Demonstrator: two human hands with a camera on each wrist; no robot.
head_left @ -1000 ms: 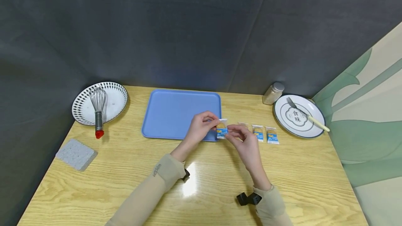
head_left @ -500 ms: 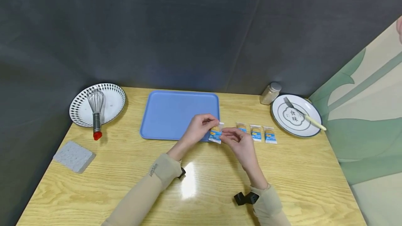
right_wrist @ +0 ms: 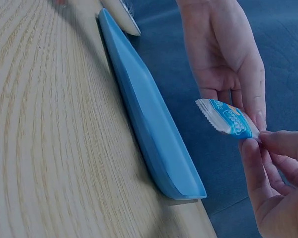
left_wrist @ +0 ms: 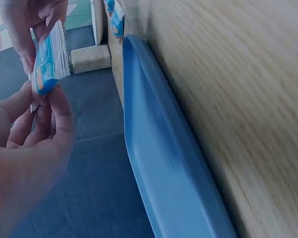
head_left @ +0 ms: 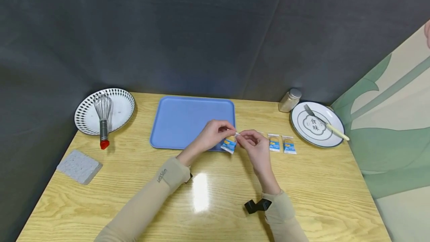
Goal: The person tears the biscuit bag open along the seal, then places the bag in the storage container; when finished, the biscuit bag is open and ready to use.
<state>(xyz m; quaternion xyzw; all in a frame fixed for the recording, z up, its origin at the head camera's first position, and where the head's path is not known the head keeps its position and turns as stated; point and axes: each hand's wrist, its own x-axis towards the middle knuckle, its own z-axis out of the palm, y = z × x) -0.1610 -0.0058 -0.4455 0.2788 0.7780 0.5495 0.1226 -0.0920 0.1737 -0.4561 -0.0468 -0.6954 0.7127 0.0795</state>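
Above the near right corner of the blue tray [head_left: 191, 122], both hands hold a small blue-and-white snack packet [head_left: 228, 145], tilted, with a golden print on it. The left hand [head_left: 215, 134] pinches its upper edge between thumb and fingers. Right beside that grip, the right hand [head_left: 258, 150] pinches the same edge near the corner. In the right wrist view, the packet [right_wrist: 231, 121] shows its crimped far end hanging free. Similar packets lie in a row to the right: one packet [head_left: 273, 143], another packet [head_left: 289, 145], and one mostly hidden behind the right hand.
At the left stands a patterned plate [head_left: 122, 109] bearing a whisk [head_left: 103, 128], with a grey speckled block [head_left: 80, 167] nearer. A shaker jar [head_left: 288, 102] leans at the back right beside a white plate [head_left: 304, 132] with a fork [head_left: 330, 127]. Dark cloth rises behind the table.
The packet has moved slightly left and lower and has tilted. The right fingers have shifted from its right side up to its top edge, close to the left fingertips.
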